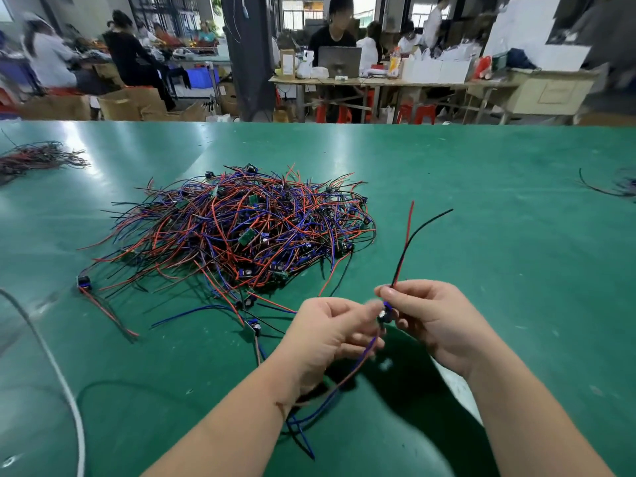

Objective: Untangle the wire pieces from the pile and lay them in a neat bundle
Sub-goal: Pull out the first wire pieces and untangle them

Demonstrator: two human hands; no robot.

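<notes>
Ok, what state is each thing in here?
Wire pile: tangled, heaped on the table.
Held wire piece: clear of the pile, between both hands.
Left hand: holding its blue leads.
Right hand: pinching its red and black leads.
Far-left bundle: lying roughly aligned.

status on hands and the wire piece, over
Left grip and right grip hold one wire piece, lifted. Pile tangled behind. Loose pieces lie between.

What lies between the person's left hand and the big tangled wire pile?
In the head view, a few loose wire pieces with small modules lie on the green table between the left hand and the pile.
</notes>
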